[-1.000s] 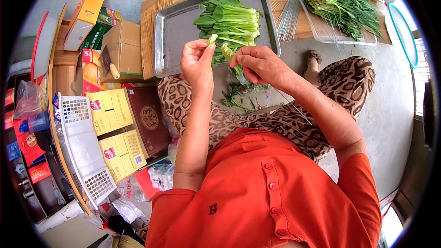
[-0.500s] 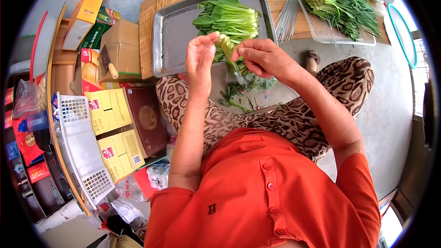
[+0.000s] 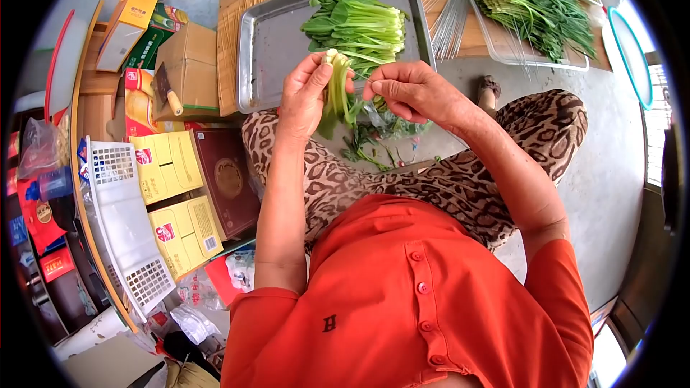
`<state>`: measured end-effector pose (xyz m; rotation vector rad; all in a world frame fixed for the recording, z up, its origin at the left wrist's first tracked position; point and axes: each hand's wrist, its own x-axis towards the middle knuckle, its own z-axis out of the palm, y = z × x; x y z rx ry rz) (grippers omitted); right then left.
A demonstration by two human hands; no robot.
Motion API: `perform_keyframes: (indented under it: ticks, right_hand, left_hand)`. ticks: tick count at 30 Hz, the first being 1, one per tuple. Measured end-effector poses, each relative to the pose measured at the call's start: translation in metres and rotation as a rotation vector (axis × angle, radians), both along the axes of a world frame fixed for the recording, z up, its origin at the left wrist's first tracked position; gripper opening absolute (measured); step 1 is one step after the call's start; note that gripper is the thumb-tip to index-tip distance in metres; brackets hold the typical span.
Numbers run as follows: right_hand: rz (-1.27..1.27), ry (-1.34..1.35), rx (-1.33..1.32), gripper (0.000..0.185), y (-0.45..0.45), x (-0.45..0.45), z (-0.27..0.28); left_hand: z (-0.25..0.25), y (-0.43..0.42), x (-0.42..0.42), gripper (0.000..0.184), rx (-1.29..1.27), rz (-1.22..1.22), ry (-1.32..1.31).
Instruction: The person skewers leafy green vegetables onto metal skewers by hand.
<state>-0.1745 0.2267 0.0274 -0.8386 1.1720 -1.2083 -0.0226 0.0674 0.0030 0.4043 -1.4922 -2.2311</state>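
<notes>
My left hand (image 3: 303,97) is closed round a small bunch of leafy greens (image 3: 336,90), its pale cut stem ends up and leaves hanging down. Close beside it, the fingertips of my right hand (image 3: 411,90) pinch a thin skewer (image 3: 363,77) that points at the bunch. Just beyond both hands, a metal tray (image 3: 277,39) holds a row of green leafy vegetables (image 3: 359,25), stems to the right. A plastic bag (image 3: 394,123) and loose leaves lie below my hands; part of the bag is hidden by my right hand.
Thin metal skewers (image 3: 450,25) lie on the wooden table (image 3: 474,47) right of the tray. A clear plastic tub (image 3: 499,54) holds more long greens. At left stand a cardboard box (image 3: 194,65) with a knife (image 3: 169,91) against it, yellow boxes (image 3: 169,165) and a white basket (image 3: 122,201).
My left hand has gone from loosely open to closed round the greens, which have moved left and now stand stem-end up. My right hand has stayed nearly in place.
</notes>
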Motion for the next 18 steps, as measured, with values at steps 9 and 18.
perform_keyframes:
  ticks: [9, 18]
  right_hand:
    - [-0.125, 0.100, 0.059, 0.023, 0.008, -0.010, 0.012]
    - [-0.661, 0.052, -0.239, 0.024, 0.039, -0.091, 0.025]
  left_hand:
    - [-0.016, 0.010, -0.015, 0.035, -0.088, -0.067, -0.011]
    - [-0.060, -0.035, -0.045, 0.015, -0.414, 0.145, -0.281]
